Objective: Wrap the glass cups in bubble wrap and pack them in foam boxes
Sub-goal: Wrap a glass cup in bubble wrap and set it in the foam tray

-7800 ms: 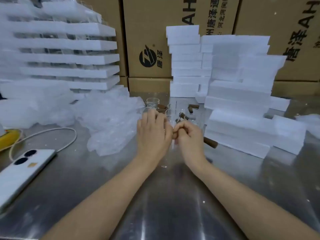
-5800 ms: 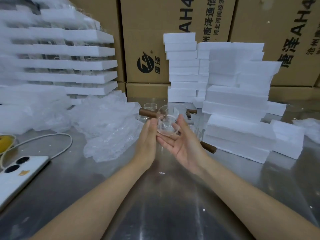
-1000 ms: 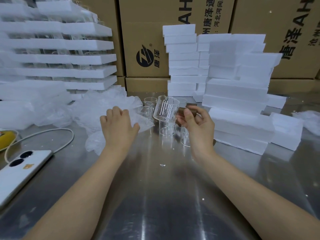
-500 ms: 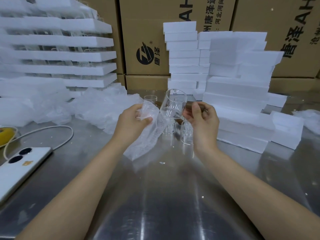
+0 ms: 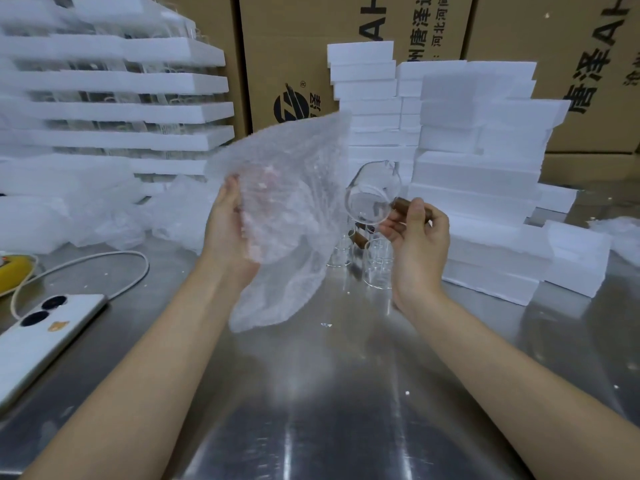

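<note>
Bubble wrap sheet (image 5: 287, 209) is held up off the counter (image 5: 311, 393) by the left hand (image 5: 225, 233), fingers clamped on its edge. At its 3 o'clock, the glass cup (image 5: 369, 202) is kept tipped sideways by the right hand (image 5: 415, 244), fingers pinched on the brown handle (image 5: 403, 205).

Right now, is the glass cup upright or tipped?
Tipped: the glass cup lies sideways in the air, the right hand gripping its brown handle.

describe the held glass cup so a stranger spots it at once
Find the foam box stack on the right; just left of it, the right hand pinches a brown handle. That glass cup is lifted and tipped, while the other cups stand on the table.
</note>
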The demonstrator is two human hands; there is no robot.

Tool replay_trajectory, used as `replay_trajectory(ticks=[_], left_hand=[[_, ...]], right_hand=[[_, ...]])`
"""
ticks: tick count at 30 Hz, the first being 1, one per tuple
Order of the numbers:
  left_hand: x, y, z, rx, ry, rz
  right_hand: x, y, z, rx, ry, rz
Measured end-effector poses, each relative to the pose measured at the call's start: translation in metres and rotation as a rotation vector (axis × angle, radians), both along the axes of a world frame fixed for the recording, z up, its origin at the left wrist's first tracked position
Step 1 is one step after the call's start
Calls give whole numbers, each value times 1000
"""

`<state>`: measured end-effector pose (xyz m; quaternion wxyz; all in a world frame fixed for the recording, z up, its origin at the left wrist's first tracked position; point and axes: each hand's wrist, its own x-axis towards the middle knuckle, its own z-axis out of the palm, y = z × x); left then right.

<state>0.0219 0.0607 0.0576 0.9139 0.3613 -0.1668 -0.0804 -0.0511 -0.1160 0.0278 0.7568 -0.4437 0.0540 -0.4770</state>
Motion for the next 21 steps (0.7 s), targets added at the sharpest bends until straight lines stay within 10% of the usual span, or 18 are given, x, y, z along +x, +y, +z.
replay_trajectory(ticks=[7,10,12,15,21], left_hand=[[28,13,-24,814,12,503],[27,17,-33,1358,-325,912],[23,15,-28,1380,-739,1199],[7,1,-20,1146,-1122,920],[3,-19,-40,1912,-1313,466]], right_hand=[[-2,-4,2,-8,7,-18],[-2,-2,2,-50,35,-24],[-3,-1,1,-74,56,-37],[-3,-2,1,-90,74,-60],[-4,-5,2,-96,122,-88]])
